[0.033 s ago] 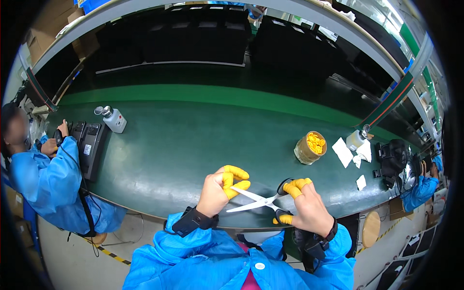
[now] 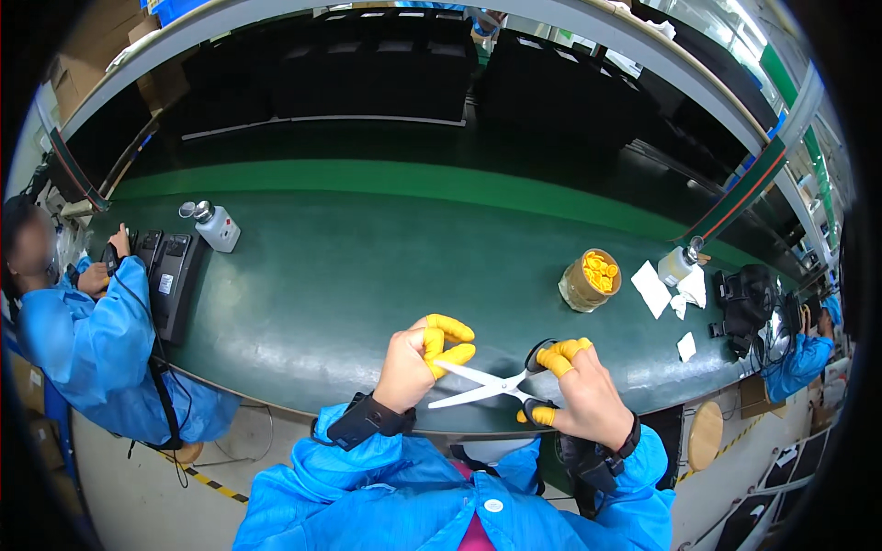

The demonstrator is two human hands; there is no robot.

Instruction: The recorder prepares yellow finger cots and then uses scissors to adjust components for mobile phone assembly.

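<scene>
My right hand [image 2: 593,404] grips the black handles of a pair of scissors [image 2: 478,386] just above the near edge of the green bench [image 2: 367,266]. The silver blades are spread apart and point left. My left hand [image 2: 409,367] is curled right at the blade tips, its thumb and forefinger just above the upper tip. Whether it pinches anything small cannot be told. Both hands wear yellow finger cots and blue sleeves, with a black strap on each wrist.
A clear jar of yellow finger cots [image 2: 588,280] stands to the right, beside white paper pieces [image 2: 654,286] and a small bottle [image 2: 678,264]. A white dispenser bottle [image 2: 216,225] and dark devices [image 2: 170,275] sit far left, where a person in blue [image 2: 73,340] works. Black equipment [image 2: 749,303] lies far right.
</scene>
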